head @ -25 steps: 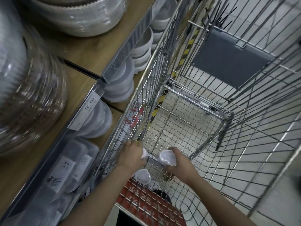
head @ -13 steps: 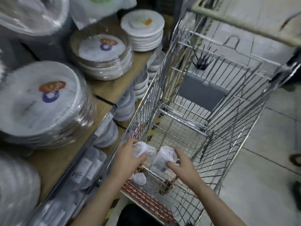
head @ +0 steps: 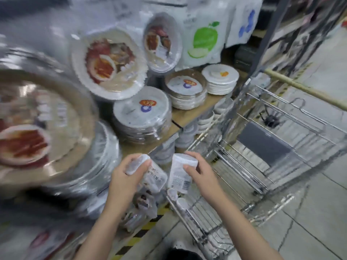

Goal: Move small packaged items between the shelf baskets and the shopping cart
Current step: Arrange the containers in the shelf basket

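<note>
Head view: wooden shelf point(head: 189, 113) of wrapped plates point(head: 144, 113), wire cart point(head: 281, 139), each hand point(head: 125, 177) point(head: 201, 173) gripping 1 packet point(head: 181, 170).

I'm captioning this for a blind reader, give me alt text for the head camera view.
Two bare hands each hold a small clear packaged cup, left hand and right hand, above the near end of a wire shopping cart. Wrapped stacks of disposable plates fill the shelf on the left; the picture is motion-blurred.

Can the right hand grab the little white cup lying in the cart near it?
Probably not yet. The right hand already grips a wrapped cup pack, so its fingers are busy. The little white cup lies uncovered in the shopping cart just below, so the way looks free once the hand is empty.
</note>
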A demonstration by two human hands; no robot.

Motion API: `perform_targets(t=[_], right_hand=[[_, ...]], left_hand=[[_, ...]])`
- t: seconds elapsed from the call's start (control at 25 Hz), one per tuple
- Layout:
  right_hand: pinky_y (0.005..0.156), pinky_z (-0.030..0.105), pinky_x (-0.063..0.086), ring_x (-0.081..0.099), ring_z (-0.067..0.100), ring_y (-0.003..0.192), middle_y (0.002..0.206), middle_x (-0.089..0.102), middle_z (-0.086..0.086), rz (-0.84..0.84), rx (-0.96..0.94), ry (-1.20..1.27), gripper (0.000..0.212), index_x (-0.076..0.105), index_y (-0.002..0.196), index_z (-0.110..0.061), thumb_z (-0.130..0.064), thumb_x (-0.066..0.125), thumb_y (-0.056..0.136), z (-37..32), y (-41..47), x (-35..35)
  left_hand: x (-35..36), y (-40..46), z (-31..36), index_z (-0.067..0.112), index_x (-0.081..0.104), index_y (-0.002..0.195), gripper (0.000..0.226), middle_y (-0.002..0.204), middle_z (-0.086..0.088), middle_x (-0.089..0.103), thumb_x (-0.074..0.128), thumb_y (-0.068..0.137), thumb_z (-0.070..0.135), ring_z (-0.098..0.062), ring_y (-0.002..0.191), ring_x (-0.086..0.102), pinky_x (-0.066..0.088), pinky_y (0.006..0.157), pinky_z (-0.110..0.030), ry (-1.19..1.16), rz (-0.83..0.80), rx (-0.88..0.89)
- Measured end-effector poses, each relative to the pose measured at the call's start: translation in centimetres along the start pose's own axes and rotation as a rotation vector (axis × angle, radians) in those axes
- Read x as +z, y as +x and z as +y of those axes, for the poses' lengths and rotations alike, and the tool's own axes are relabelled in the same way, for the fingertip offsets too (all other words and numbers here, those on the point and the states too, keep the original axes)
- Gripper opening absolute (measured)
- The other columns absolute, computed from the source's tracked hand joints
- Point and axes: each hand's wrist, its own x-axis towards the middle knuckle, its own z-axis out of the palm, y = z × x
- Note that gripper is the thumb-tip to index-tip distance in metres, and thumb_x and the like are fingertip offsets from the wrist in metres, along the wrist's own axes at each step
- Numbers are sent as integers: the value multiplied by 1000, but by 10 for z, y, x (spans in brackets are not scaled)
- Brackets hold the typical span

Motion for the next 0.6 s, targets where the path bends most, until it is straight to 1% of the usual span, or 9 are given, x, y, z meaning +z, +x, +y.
perform_targets(t=[0.04, 0.08, 0.16, 0.2, 0.28, 0.36, 0.48, 0.56, 0.6], right_hand=[[70, 22, 51, 63, 6, 89, 104, 64, -9, -54, -25, 8, 25, 54, 115, -30, -22, 58, 92, -8, -5, 13], [71, 23, 52, 64, 7, 90, 103, 65, -9, -124, -48, 9, 24, 55, 113, -32, -31, 61, 89, -18, -12, 31], [78, 28, 54, 65, 10, 95, 102, 67, -10, -269, -79, 8, 38, 56, 111, -36, -51, 64, 77, -33, -27, 65], [80, 29, 54, 65, 10, 96, 103, 68, -12, -341, -90, 8, 44, 56, 110, -37, -56, 63, 71, -39, -36, 85], [79, 27, 53, 65, 8, 96, 103, 68, -15, -480, -128, 7, 46, 58, 109, -37, -57, 62, 68, -48, -59, 129], [76, 21, 51, 65, 5, 95, 101, 69, -15, -595, -154, 12, 42, 60, 109, -34, -52, 64, 71, -55, -88, 175], [71, 18, 49, 66, 5, 92, 98, 71, -14, -776, -152, 11, 35, 62, 106, -30, -46, 63, 75, -62, -146, 246], [68, 18, 49, 67, 6, 87, 96, 71, -11, -873, -165, -5, 35, 63, 103, -29, -49, 63, 74, -65, -189, 288], [66, 17, 49, 68, 6, 86, 94, 72, -10, -922, -170, -19, 30, 63, 101, -30, -49, 64, 77, -66, -211, 310]], left_hand=[[-18, -13, 1, 28, 65, 86, 7, 79, 19, 68, 71, 82, 31, 4, 73, 61, 47, 68, -16, -37, 53, -31], [-41, -29, 0, 25, 66, 89, 19, 82, 17, 69, 73, 78, 39, 2, 77, 62, 47, 68, -16, -73, 121, -56], [-80, -62, -2, 24, 67, 90, 43, 89, 11, 68, 71, 62, 56, -7, 85, 61, 46, 74, -23, -115, 239, -76], [-101, -82, -3, 24, 68, 87, 44, 88, 9, 67, 71, 57, 56, -10, 84, 60, 46, 76, -28, -138, 309, -79], [-142, -126, -8, 25, 68, 80, 38, 84, 5, 66, 76, 52, 50, -13, 77, 60, 47, 71, -31, -227, 468, -114], [-181, -174, -13, 30, 68, 77, 37, 85, 3, 68, 78, 46, 49, -14, 73, 62, 49, 64, -31, -299, 619, -146], [-239, -259, -25, 29, 67, 84, 47, 91, 0, 70, 78, 45, 53, -17, 77, 65, 49, 65, -32, -289, 799, -194], [-270, -316, -31, 26, 65, 83, 54, 84, 2, 69, 77, 42, 57, -16, 73, 64, 48, 64, -32, -316, 908, -214], [-285, -343, -33, 25, 64, 82, 55, 79, 1, 67, 78, 40, 58, -18, 69, 62, 46, 63, -33, -333, 978, -224]])
